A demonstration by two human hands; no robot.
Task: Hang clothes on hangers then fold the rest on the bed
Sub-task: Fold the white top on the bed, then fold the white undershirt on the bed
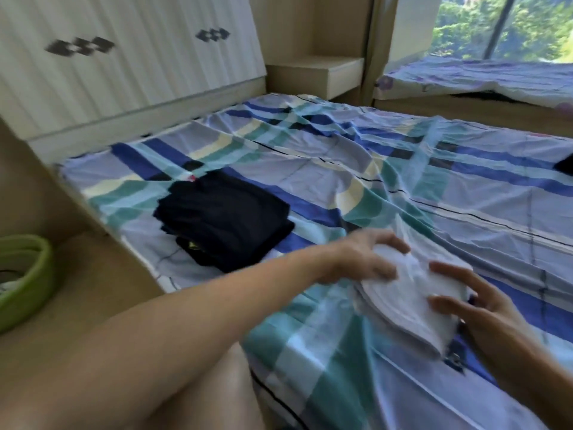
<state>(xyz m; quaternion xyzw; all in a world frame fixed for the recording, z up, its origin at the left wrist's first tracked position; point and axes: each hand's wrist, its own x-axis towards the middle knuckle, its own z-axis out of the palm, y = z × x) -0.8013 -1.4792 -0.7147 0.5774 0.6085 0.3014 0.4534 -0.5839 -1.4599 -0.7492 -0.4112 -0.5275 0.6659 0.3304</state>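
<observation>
A folded white garment (412, 302) lies near the front edge of the bed (372, 169), which has a blue, teal and cream plaid sheet. My left hand (359, 259) rests on the garment's far left end, fingers curled over its edge. At the garment's right side, my right hand (477, 302) touches it with spread fingers. A stack of folded dark navy clothes (223, 218) sits on the bed's left part, apart from both hands.
A green basin (28, 280) stands on the floor at the left. A white ribbed headboard (124, 66) rises behind the bed. A dark item (566, 164) peeks in at the right edge. A window seat (483, 76) lies beyond.
</observation>
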